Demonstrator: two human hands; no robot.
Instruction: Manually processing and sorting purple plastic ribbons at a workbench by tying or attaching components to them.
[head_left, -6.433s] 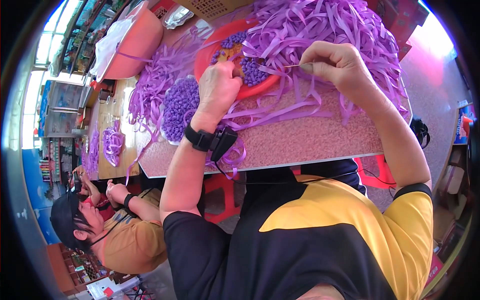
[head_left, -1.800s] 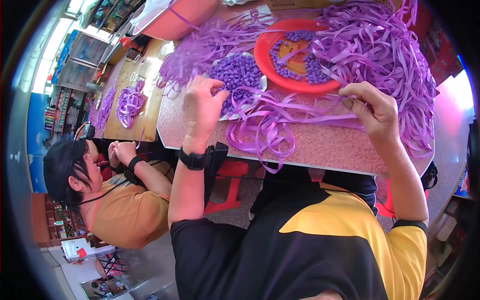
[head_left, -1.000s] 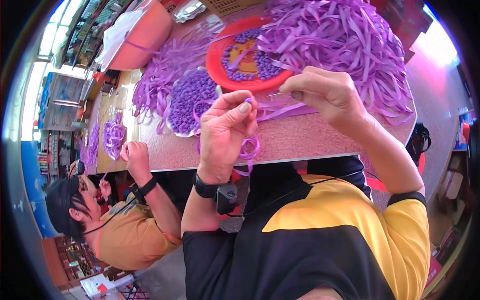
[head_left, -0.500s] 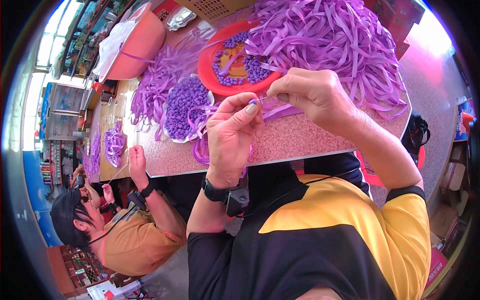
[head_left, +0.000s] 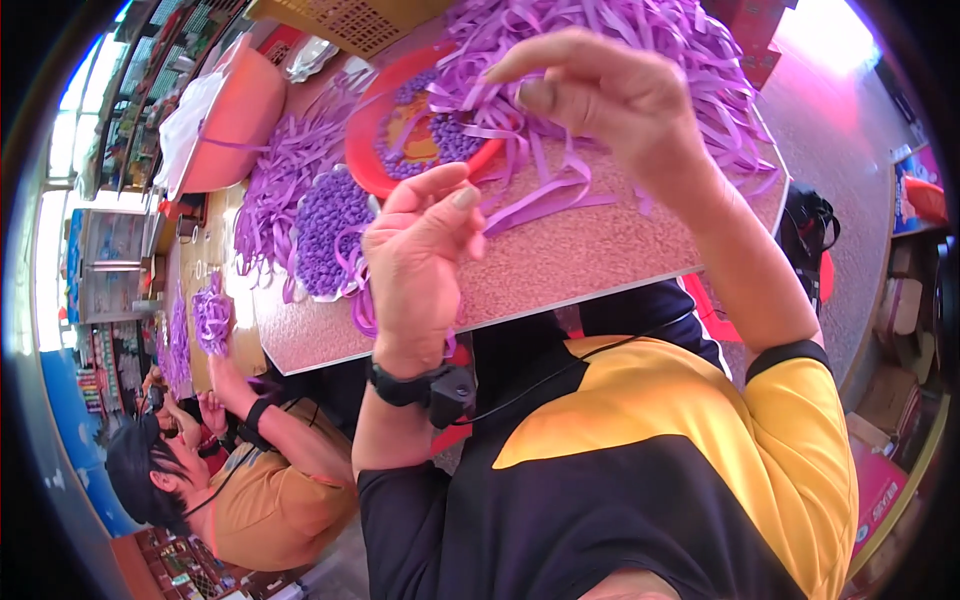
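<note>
Over the near part of the table, my left hand (head_left: 420,250) is closed in a pinch; whatever its fingertips hold is hidden. A purple ribbon shows below its wrist. My right hand (head_left: 620,105) is raised above the table in front of the ribbon pile, fingers curled and thumb near the index finger; any thin thing between them is too small to make out. Behind my left hand is a red round tray (head_left: 362,165) with purple beads in it. Beside it, a pale-rimmed dish heaped with purple beads (head_left: 330,225) stands to the left. Purple ribbons (head_left: 690,60) cover the far right.
At the far left stands a pink basin (head_left: 245,120) with white material inside. A yellow basket (head_left: 370,25) is at the back. To the left, a co-worker (head_left: 260,490) in an orange shirt reaches toward a purple ribbon bundle (head_left: 212,315). The table edge (head_left: 520,312) runs before me.
My right hand has risen away from my left, and the thin needle-like piece and bead seen between them no longer show. The co-worker's arm has lowered toward the ribbon bundle. The view has shifted slightly.
</note>
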